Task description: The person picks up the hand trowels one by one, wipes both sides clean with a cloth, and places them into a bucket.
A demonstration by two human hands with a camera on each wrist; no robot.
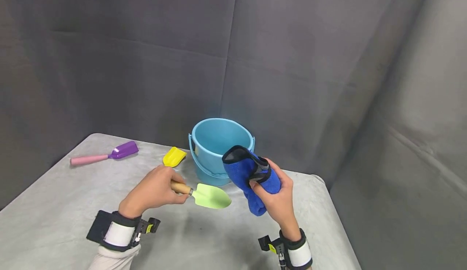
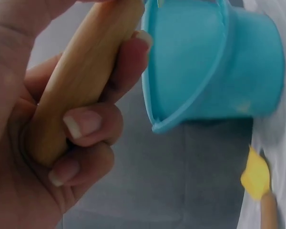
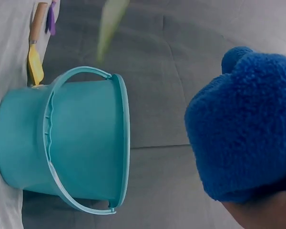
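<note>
Wooden-handled and green-bladed, the trowel [image 1: 206, 194] was gripped at its handle by the curled fingers of the left hand [image 1: 155, 191] and held above the grey table [image 1: 54, 205]. Beside it, a folded blue cloth [image 1: 248, 176] was clutched in the right hand [image 1: 275, 199]. Behind both stood a blue bucket [image 1: 215, 140], with a yellow trowel [image 1: 174, 156] just beside it, possibly touching. Farther left, a purple scoop [image 1: 106, 155] was laid.

The blue bucket [image 1: 218, 148] blocks the far middle; bare table [image 1: 65, 205] lies open between it and the purple scoop [image 1: 109, 154].
</note>
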